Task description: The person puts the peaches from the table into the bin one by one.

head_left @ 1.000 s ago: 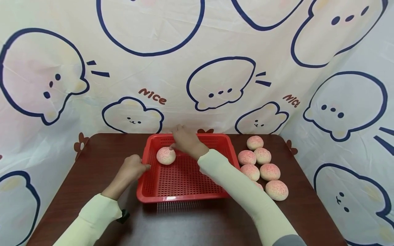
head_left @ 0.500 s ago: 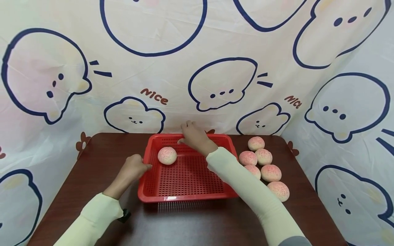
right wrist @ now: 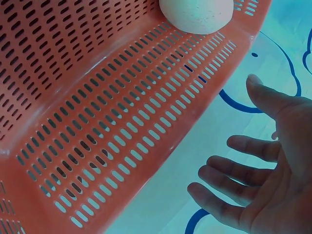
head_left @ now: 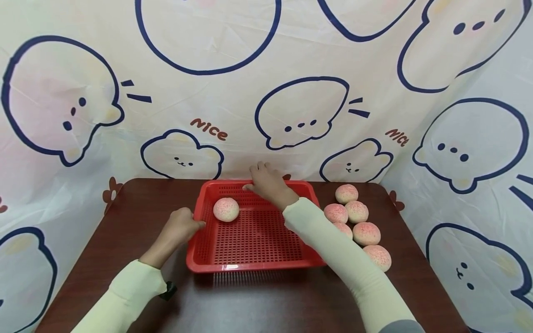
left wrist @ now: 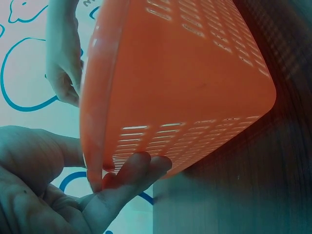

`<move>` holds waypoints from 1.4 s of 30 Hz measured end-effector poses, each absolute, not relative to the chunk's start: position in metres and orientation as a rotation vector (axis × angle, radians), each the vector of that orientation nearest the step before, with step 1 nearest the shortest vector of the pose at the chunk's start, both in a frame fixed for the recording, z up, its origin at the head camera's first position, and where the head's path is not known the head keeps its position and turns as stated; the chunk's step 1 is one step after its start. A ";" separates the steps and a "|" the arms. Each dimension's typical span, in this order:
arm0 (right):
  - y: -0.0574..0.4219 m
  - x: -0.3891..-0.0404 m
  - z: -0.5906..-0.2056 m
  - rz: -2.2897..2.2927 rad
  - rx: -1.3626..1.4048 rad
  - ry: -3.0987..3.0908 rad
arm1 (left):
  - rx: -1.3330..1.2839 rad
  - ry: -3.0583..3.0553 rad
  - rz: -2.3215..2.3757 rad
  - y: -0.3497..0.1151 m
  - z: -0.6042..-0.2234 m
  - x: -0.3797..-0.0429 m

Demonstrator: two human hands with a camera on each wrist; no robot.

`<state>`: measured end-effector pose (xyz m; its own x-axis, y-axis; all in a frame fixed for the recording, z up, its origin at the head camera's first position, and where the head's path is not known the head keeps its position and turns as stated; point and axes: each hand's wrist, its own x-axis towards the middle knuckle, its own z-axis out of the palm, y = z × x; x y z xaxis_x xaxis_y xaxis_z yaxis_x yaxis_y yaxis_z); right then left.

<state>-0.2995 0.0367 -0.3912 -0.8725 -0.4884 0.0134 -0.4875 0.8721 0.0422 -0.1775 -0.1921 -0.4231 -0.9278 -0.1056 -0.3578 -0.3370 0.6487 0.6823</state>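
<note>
A red plastic basket (head_left: pixel 258 236) with slotted walls and base stands on the table. My left hand (head_left: pixel 180 225) grips its left rim, thumb over the edge; in the left wrist view, fingers (left wrist: pixel 134 170) press the outer wall. My right hand (head_left: pixel 267 185) hovers by the far rim with spread, relaxed fingers and nothing in it; the right wrist view has it apart from the basket wall (right wrist: pixel 122 112). Inside, at the back left, rests one round, bun-like piece (head_left: pixel 226 210), cream with pink speckles on top. The right wrist view catches part of this piece (right wrist: pixel 197 14).
Several similar pink-speckled pieces (head_left: pixel 366 233) lie grouped on the table right of the basket, some partly hidden by the right sleeve (head_left: pixel 333 245). The dark brown table (head_left: pixel 258 305) meets a cartoon-printed cloth (head_left: pixel 233 157) at its back edge.
My right hand has drawn away from the piece in the basket, moving right and slightly back along the far rim. My left hand keeps its grip on the basket.
</note>
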 end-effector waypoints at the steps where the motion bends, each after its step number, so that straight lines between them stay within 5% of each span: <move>1: 0.037 -0.300 -0.391 -0.067 0.786 -3.016 | -0.356 2.582 1.156 -0.192 -0.423 -0.178; 42: 0.069 -0.311 -0.385 -0.058 0.674 -3.044 | -0.341 2.589 1.135 -0.193 -0.425 -0.178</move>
